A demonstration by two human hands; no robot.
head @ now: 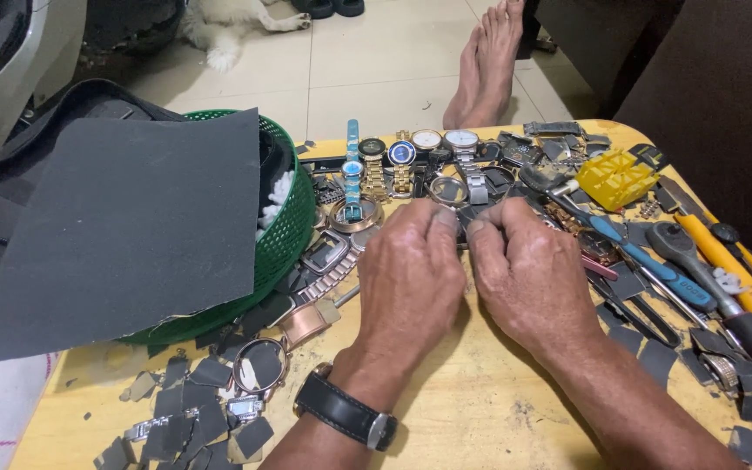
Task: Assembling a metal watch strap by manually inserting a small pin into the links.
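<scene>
Head view looks down on a yellowish wooden bench [480, 409] strewn with watches and tools, where the left hand [411, 278] and right hand [528, 278] meet knuckle to knuckle over its middle. Both hands are curled narrow, fingertips pinched toward one another around a small dark part [464, 233] that sits right between them; the fingers hide nearly all of it, so I cannot tell what kind of piece it is. By my judgement the step in hand is fine fingertip work on that piece, pressing or fitting it, and the next move calls for a steady pinch with little force and no slip, since loose bits lie close all round.

The left wrist wears a black leather-strapped wristwatch [345, 416]. Just beyond the fingertips lies a row of metal-banded wristwatches [433, 157]. Left of the hands a green plastic mesh basket [293, 222] stands under a large dark grey abrasive sheet [128, 231], and small grey cut squares [193, 409] lie scattered near the left forearm. To the right rest a blue-handled screwdriver [654, 265], a yellow utility knife [741, 278] and a yellow plastic holder [615, 178]
</scene>
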